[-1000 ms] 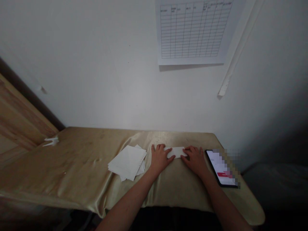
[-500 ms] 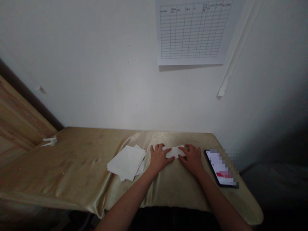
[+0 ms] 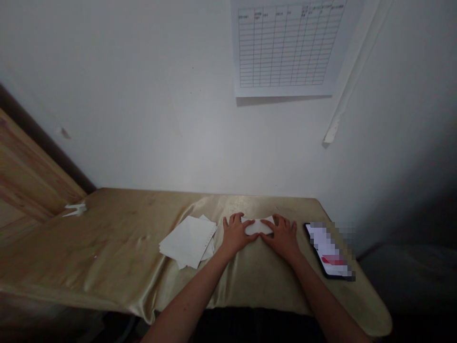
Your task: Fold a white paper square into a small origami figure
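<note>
A small white piece of paper (image 3: 256, 227), seemingly folded into a narrow strip, lies on the gold cloth between my two hands. My left hand (image 3: 236, 235) holds its left end, index finger across the top and thumb at the near edge. At the other end my right hand (image 3: 283, 237) grips it likewise, its thumb tip close to the left thumb. The outer fingers of both hands rest on the cloth beyond the paper, whose ends they partly cover. Left of my left hand sits an uneven stack of white paper sheets (image 3: 189, 239), some with punched edges.
A phone (image 3: 326, 250) with a lit, partly blurred screen lies right of my right hand. The table's gold satin cloth (image 3: 117, 238) has folds near the paper stack. White scraps (image 3: 75, 208) lie at the far left corner. A printed grid sheet (image 3: 285, 52) hangs on the wall behind.
My right hand has slid slightly left along the paper, bringing its thumb and index finger nearer to those of my left hand. The left hand stays nearly in place.
</note>
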Demonstrator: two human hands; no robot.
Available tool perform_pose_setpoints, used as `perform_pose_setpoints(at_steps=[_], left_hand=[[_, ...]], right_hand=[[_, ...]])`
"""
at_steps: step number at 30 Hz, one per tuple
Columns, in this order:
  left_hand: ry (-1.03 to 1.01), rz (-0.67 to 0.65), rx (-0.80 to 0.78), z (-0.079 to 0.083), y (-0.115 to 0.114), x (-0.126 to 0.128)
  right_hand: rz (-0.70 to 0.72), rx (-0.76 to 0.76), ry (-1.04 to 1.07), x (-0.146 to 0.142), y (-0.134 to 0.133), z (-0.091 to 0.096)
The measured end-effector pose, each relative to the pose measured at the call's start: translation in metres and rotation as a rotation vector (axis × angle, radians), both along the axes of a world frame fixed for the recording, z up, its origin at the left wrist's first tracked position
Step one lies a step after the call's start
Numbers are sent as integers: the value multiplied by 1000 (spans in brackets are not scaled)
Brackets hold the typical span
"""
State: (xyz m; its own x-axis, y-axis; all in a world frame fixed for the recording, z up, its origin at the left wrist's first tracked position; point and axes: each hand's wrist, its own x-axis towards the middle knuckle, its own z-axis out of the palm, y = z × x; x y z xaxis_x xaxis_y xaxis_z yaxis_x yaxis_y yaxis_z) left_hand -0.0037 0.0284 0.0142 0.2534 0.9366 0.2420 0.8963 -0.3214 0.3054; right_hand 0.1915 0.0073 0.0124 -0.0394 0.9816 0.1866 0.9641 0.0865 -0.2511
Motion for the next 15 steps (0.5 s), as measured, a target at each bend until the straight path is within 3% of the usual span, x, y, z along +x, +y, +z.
perform_pose_setpoints(at_steps=[15], left_hand=[[0,-41,-95,4,8,-13]], right_hand=[[10,-55,59,11,4,-3]])
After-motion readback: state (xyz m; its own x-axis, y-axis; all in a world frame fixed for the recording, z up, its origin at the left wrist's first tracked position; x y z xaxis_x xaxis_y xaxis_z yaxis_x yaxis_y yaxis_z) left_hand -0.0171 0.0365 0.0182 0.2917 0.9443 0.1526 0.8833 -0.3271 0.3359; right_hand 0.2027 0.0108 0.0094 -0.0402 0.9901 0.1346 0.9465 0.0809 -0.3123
